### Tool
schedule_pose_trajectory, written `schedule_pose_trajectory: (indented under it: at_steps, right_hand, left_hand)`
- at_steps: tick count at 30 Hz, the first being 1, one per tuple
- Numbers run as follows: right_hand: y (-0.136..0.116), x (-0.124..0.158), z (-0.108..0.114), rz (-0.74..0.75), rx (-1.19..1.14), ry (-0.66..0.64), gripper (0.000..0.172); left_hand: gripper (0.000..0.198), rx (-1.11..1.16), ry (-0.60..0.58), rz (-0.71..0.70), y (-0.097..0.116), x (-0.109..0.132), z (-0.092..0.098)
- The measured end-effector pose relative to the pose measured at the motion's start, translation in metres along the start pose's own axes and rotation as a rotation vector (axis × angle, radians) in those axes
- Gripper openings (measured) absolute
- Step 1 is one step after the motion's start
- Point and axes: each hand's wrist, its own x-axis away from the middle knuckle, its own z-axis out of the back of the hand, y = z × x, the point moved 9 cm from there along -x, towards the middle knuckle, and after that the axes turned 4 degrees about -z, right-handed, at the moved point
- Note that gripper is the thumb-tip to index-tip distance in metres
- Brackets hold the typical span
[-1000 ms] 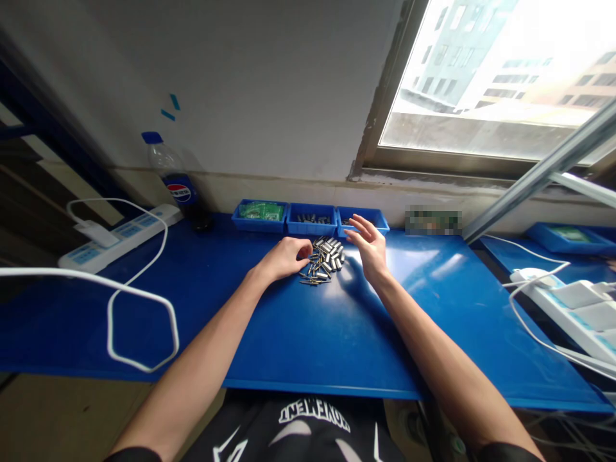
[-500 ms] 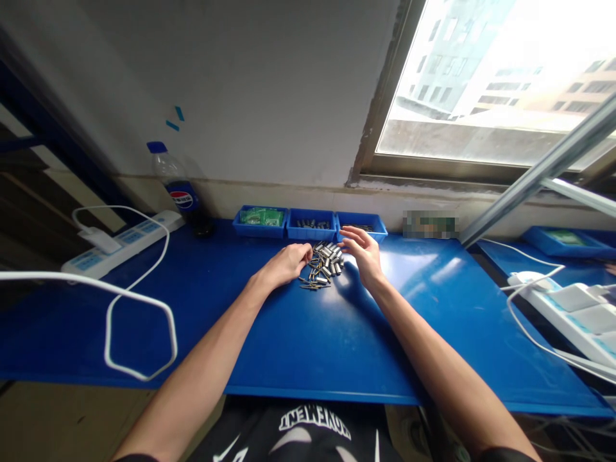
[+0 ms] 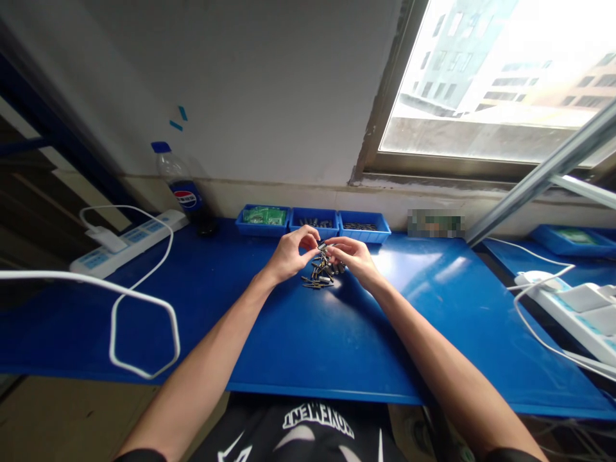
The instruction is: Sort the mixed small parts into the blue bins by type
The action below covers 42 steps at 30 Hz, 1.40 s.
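Observation:
My left hand (image 3: 290, 255) is raised just above a pile of small metal parts (image 3: 318, 276), thumb and fingers pinched around a short silvery cylinder (image 3: 322, 246). Close against it from the other side comes my right hand (image 3: 353, 258), its fingertips drawn together at the cylinder's end. Whatever sits between the right fingertips is too small to make out. Beneath both hands, the pile mixes shiny cylinders with thin dark and brass-coloured pins; the right fingers hide part of it.
Along the wall stand three blue bins: one with green packets (image 3: 263, 218), one with dark small parts (image 3: 314, 221), one with thin pins (image 3: 363, 226). A cola bottle (image 3: 185, 192) and power strip (image 3: 128, 244) are left. Another strip (image 3: 568, 308) lies right, with white cables.
My left hand has lifted from the pile with a cylinder. The right hand has moved left, its spread fingers closing in to meet the left fingertips over the pile.

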Motion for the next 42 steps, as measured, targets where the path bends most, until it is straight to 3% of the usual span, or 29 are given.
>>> schedule_pose_trajectory:
  at_steps: [5,8,13,16,20,28,33,38,42]
  right_hand:
    - [-0.001,0.002,-0.005,-0.008,-0.026,-0.014,0.036]
    - [0.000,0.001,0.001,-0.010,-0.014,0.026,0.036]
    - [-0.002,-0.003,0.029,0.060,-0.037,0.220,0.036]
    - [-0.004,-0.003,0.046,0.121,-0.116,0.326,0.047]
    - [-0.004,-0.003,0.054,0.148,-0.161,0.361,0.064]
    - [0.004,-0.003,0.046,0.125,-0.018,0.338,0.036]
    - [0.009,-0.004,0.042,0.128,0.023,0.320,0.027]
    - [0.007,-0.003,0.036,0.119,0.044,0.281,0.024]
    - [0.005,-0.002,0.034,0.126,0.025,0.255,0.022]
  left_hand:
    - [0.017,-0.018,-0.043,0.007,0.002,0.000,-0.005]
    - [0.012,-0.140,-0.064,-0.019,0.001,0.001,-0.004]
    - [0.007,-0.320,-0.270,-0.029,-0.012,0.006,-0.015]
    - [0.009,-0.312,-0.334,-0.034,-0.018,0.009,-0.020]
    - [0.011,-0.296,-0.388,-0.047,-0.023,0.012,-0.027]
    - [0.009,-0.307,-0.403,0.007,-0.028,0.014,-0.027]
    - [0.010,-0.267,-0.369,0.069,-0.031,0.013,-0.022]
    - [0.011,-0.050,-0.170,0.107,-0.033,0.009,-0.015]
    - [0.015,-0.008,-0.042,0.115,-0.037,0.008,-0.011]
